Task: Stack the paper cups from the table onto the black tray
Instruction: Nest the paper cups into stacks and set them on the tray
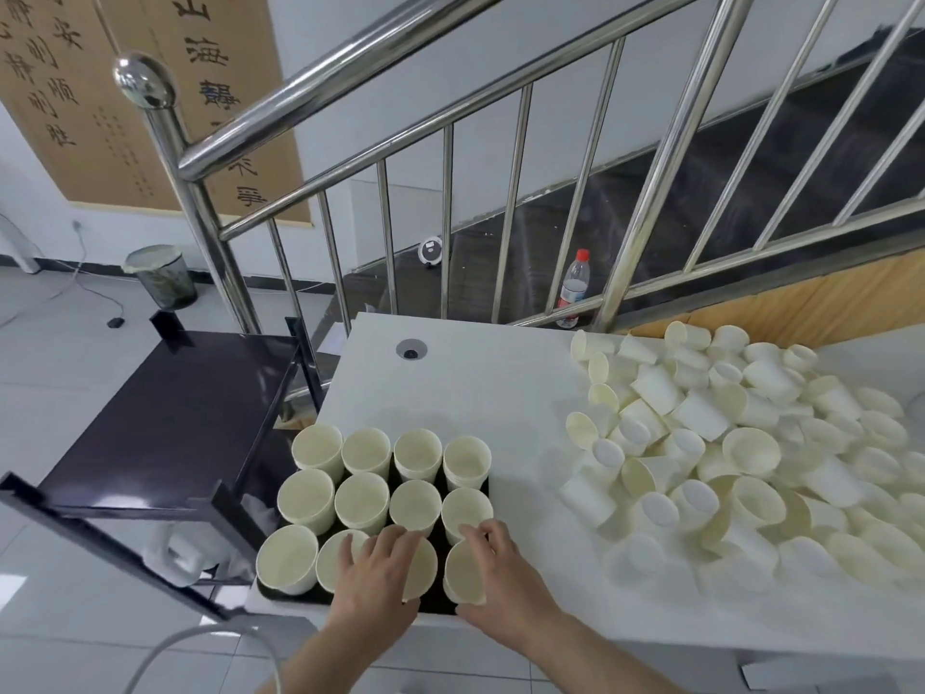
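Note:
Several stacks of cream paper cups (363, 500) stand upright in rows on the black tray (434, 601) at the table's front left. My left hand (373, 576) grips the cup stack (420, 568) third in the front row. My right hand (493, 568) curls around the front-right cup stack (460, 573). A big heap of loose cups (741, 453) lies on its sides over the right of the white table (480, 388).
A dark shelf cart (165, 428) stands left of the table. A steel stair railing (450, 142) runs behind, with a water bottle (573, 288) on the stairs. A bin (160, 275) and cables are on the tiled floor.

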`<state>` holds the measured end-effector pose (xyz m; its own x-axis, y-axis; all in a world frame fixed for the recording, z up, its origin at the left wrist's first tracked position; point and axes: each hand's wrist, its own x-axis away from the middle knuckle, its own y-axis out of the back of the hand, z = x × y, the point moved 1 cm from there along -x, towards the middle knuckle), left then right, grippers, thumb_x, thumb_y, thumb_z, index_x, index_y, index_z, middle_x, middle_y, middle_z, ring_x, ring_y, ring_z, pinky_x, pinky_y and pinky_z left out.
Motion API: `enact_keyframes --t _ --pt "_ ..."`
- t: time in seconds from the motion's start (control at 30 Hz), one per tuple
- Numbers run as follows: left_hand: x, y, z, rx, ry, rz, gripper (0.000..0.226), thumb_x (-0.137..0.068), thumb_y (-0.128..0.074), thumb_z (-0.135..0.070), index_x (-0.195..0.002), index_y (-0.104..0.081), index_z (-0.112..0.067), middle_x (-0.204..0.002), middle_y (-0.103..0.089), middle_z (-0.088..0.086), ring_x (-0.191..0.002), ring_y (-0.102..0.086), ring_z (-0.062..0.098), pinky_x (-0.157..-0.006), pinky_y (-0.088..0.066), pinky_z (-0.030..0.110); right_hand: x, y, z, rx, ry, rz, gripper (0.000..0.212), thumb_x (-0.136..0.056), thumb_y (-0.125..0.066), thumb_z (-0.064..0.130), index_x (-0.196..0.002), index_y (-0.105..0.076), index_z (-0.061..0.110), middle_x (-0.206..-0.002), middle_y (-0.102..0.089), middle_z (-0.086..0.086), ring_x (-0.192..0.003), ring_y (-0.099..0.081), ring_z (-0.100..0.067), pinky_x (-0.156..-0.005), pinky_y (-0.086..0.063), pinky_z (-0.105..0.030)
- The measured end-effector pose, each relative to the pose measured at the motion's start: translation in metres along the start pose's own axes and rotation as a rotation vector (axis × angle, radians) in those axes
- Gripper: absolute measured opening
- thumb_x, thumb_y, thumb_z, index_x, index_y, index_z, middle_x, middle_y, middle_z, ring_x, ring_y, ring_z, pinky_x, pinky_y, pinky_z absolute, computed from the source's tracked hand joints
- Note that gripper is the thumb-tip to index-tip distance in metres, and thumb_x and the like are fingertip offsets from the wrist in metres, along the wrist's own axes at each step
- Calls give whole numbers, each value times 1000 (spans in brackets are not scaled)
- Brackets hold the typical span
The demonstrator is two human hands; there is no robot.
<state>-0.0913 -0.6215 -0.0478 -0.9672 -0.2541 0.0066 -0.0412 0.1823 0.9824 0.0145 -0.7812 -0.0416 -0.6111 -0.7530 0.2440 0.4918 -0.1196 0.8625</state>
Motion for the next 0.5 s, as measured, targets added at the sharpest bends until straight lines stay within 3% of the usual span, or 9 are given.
enact_keyframes --t 0.17,0.5 --pt "-2 -3 5 35 15 25 94 -27 -83 -49 -113 -49 -31 -103 -61 -3 -79 -68 16 -75 -54 52 -3 -4 -2 -14 -5 -2 86 -79 -68 43 -148 -19 28 -153 -3 1 -135 -35 -22 -93 -48 -33" --pt "-4 0 9 17 10 11 90 -26 -86 -50 -107 -50 -33 -103 -61 -4 -78 -67 14 -75 -54 45 -5 -4 1 -6 23 7 78 -85 -65 43 -149 -23 27 -155 -8 7 -137 -33 -20 -97 -45 -33"
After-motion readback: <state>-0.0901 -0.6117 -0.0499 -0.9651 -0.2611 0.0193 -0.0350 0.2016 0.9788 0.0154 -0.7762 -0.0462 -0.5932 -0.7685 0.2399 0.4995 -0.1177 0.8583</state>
